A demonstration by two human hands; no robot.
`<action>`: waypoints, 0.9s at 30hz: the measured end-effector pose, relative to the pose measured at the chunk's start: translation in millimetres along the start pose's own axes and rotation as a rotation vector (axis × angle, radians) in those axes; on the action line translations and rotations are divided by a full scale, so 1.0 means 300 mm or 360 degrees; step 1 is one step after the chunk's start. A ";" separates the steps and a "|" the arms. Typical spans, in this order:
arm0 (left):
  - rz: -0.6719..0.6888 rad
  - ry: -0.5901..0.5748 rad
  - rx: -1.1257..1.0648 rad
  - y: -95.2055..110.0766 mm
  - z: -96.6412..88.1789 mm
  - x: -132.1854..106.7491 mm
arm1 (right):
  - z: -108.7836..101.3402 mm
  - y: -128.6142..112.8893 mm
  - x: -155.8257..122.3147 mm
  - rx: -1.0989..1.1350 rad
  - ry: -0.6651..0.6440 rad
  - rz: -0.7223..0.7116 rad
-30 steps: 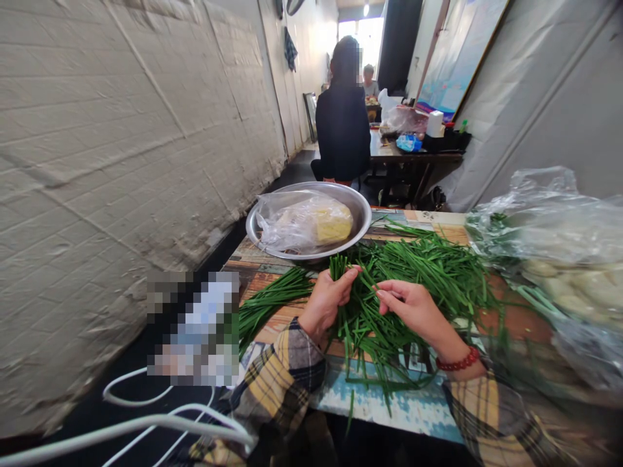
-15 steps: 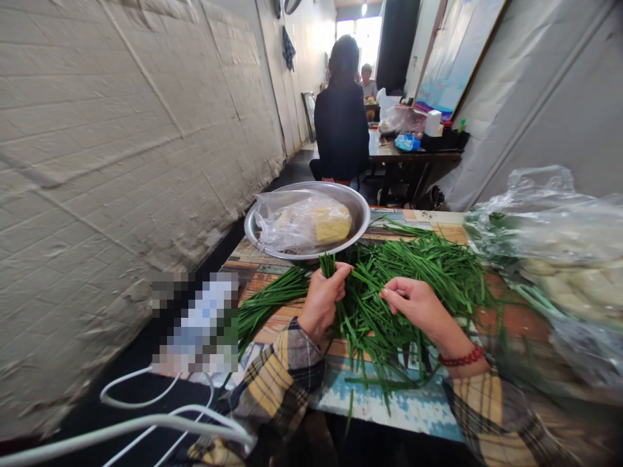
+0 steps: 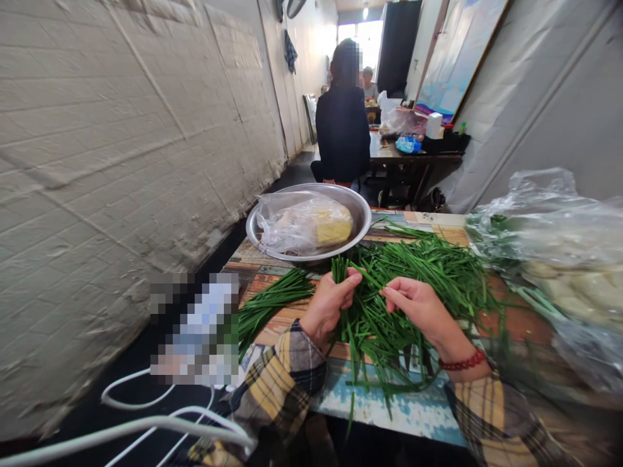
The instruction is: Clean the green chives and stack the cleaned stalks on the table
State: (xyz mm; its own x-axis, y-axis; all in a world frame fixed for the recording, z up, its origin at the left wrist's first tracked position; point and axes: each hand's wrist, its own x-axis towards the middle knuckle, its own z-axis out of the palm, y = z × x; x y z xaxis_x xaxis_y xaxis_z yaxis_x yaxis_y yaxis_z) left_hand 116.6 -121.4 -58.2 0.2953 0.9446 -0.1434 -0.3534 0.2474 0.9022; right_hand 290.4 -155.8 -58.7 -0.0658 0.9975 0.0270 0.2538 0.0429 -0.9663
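Observation:
A big loose pile of green chives (image 3: 428, 272) covers the middle of the patterned table (image 3: 389, 405). My left hand (image 3: 328, 301) is closed round a small bunch of chive stalks that stick up above its thumb. My right hand (image 3: 416, 305), with a red bead bracelet on the wrist, has its fingers curled and pinches chive leaves from the pile. A smaller sorted bundle of chives (image 3: 270, 301) lies to the left of my left hand.
A metal basin (image 3: 363, 211) with a plastic bag holding a yellow block (image 3: 333, 224) stands behind the chives. A large clear plastic bag (image 3: 559, 253) sits at the right. A brick wall runs along the left. A person in black (image 3: 343, 126) sits ahead at another table.
Both hands stay at the chives; my left hand with its bunch shifted slightly right toward my right hand, and the stalks between them moved a little.

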 end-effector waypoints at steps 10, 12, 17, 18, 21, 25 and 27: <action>0.0008 0.0063 0.0057 0.003 0.006 -0.002 | 0.014 0.009 0.005 0.0136 0.0099 0.0075; 0.0013 0.0068 0.0067 0.002 0.005 -0.002 | 0.012 0.014 0.007 0.0161 0.0141 0.0089; 0.0031 0.0053 0.0054 0.000 -0.001 0.002 | 0.001 0.022 0.012 0.0313 0.0247 0.0105; 0.0036 0.0049 0.0049 0.000 -0.002 0.003 | -0.003 0.023 0.013 0.0339 0.0267 0.0105; 0.0053 0.0058 0.0055 0.000 -0.005 0.007 | -0.016 0.024 0.016 0.0413 0.0303 0.0121; 0.0055 0.0065 0.0064 -0.003 -0.006 0.010 | -0.025 0.012 0.015 0.0485 0.0279 0.0172; 0.0058 0.0063 0.0081 -0.005 -0.005 0.010 | -0.020 0.004 0.011 0.0483 0.0197 0.0192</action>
State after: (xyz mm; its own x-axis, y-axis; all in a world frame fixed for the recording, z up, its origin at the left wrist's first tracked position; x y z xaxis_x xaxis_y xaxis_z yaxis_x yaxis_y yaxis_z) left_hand 116.8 -118.7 -60.5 0.2475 0.9608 -0.1250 -0.3173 0.2022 0.9265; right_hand 296.2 -152.1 -58.2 0.0694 0.9944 -0.0793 -0.0473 -0.0761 -0.9960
